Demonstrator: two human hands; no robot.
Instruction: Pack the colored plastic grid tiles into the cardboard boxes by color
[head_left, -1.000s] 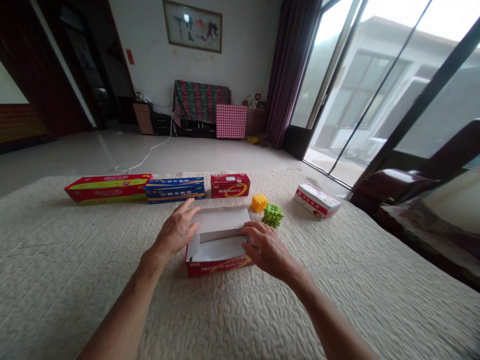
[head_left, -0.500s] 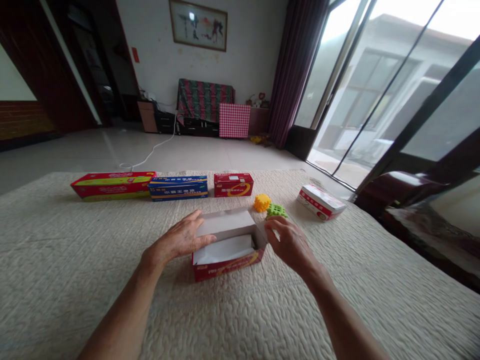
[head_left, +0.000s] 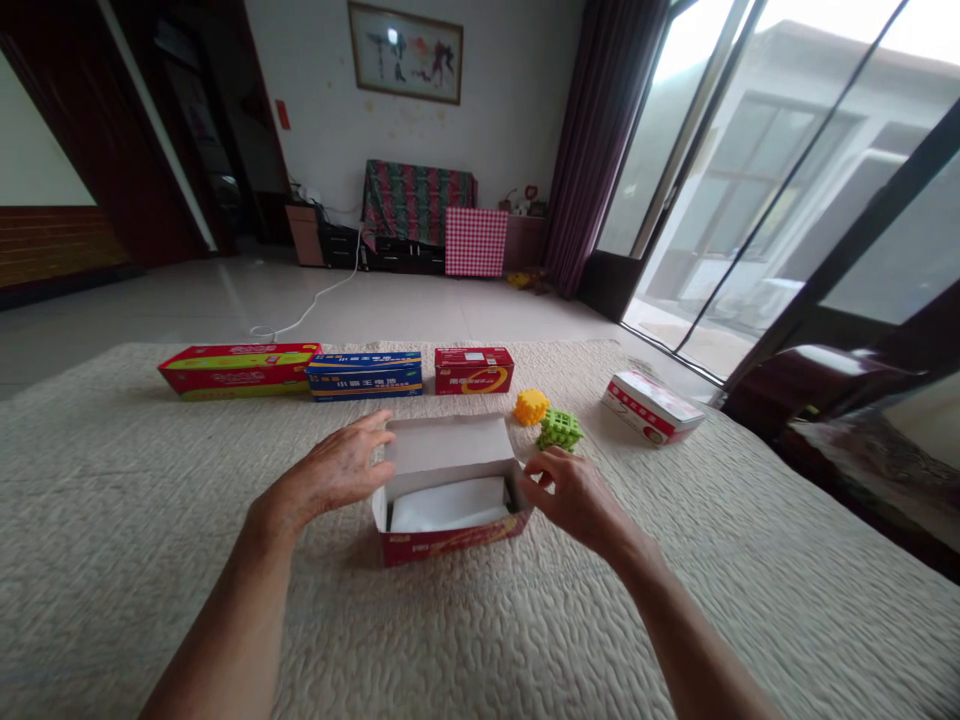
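An open red cardboard box (head_left: 448,540) with a white inside lies on the quilted cover in front of me, its lid flap (head_left: 450,444) folded back. My left hand (head_left: 337,470) rests on the box's left end, fingers spread toward the flap. My right hand (head_left: 570,492) is at the box's right end, with fingers curled and pinched at the small side flap. A green lattice cube (head_left: 559,429) and a yellow knobbly ball (head_left: 530,405) lie just beyond my right hand.
Three boxes stand in a row at the far edge: a long red one (head_left: 238,369), a blue one (head_left: 365,374) and a short red one (head_left: 474,370). A white and red box (head_left: 651,406) lies at the right. A dark wooden chair (head_left: 825,390) stands beyond the right edge.
My right hand has left the top of the box and gone to its right end. The box stands more open, and my left hand has drawn back a little to the left end.
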